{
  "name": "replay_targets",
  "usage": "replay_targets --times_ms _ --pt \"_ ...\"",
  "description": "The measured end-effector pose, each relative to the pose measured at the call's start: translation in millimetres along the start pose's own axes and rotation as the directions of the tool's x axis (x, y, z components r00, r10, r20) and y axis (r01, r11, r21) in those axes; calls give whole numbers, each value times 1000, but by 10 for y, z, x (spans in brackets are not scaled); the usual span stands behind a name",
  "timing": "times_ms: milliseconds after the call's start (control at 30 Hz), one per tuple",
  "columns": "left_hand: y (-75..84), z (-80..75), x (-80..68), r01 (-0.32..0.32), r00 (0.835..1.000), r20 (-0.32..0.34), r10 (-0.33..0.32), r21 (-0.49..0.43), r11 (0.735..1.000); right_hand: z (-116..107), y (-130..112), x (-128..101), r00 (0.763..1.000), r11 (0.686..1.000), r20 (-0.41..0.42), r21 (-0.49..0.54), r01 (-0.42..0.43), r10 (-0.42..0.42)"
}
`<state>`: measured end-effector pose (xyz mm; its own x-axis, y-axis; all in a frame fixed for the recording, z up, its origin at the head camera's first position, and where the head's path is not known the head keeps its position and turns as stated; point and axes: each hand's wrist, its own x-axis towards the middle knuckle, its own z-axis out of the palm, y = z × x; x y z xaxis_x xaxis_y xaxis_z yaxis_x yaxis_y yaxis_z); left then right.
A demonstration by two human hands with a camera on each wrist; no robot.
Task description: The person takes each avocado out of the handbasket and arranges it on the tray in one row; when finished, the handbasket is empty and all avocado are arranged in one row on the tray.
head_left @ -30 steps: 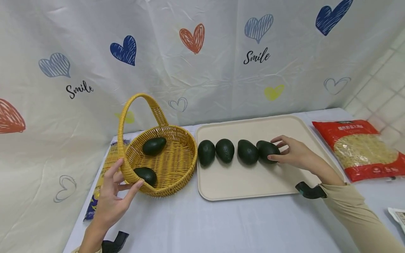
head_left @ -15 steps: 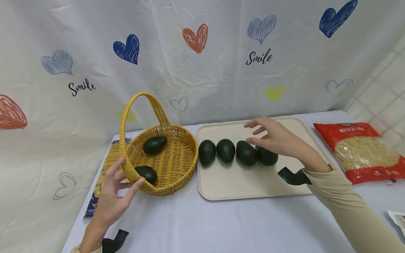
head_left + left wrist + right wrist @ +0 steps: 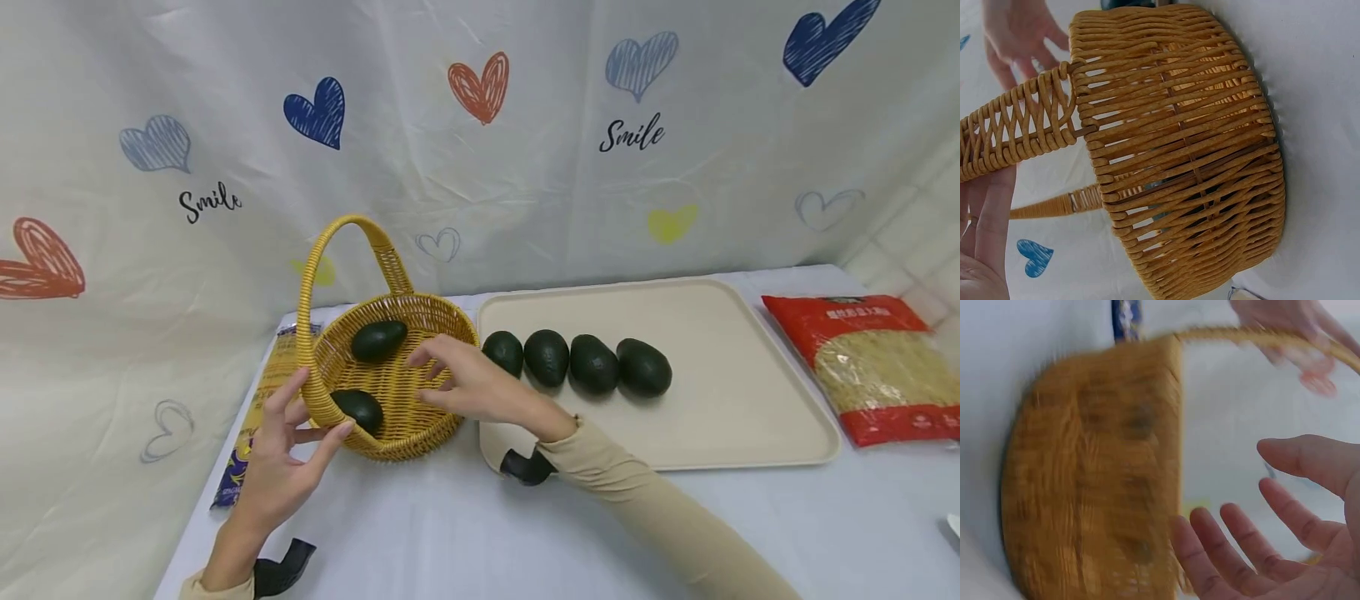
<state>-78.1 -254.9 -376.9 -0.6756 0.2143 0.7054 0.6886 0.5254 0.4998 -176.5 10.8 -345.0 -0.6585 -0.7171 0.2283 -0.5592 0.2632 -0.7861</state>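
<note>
The left hand point(image 3: 281, 467) holds the wicker basket point(image 3: 420, 425) at the near base of its handle, thumb and fingers curled against the weave. The right hand point(image 3: 468, 385) hovers over the basket's right rim with fingers spread and slack, holding nothing. Two avocados point(image 3: 378, 339) lie inside the basket; the nearer one is partly hidden behind the handle. The right wrist view is blurred. Right of the basket, four more sit in a row on the tray point(image 3: 750, 417).
</note>
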Motion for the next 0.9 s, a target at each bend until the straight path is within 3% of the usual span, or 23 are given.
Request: replay_targets --times_ms 100,300,900 --pt "23 -19 -7 37 999 12 -37 15 999 275 -34 158 999 1000 38 2 -3 3" --pt "48 -19 -8 29 999 25 -30 20 999 625 -19 370 993 996 95 -65 -56 62" --pt "22 -5 -6 -5 1000 2 5 19 1000 959 19 780 973 971 205 -231 -59 108"
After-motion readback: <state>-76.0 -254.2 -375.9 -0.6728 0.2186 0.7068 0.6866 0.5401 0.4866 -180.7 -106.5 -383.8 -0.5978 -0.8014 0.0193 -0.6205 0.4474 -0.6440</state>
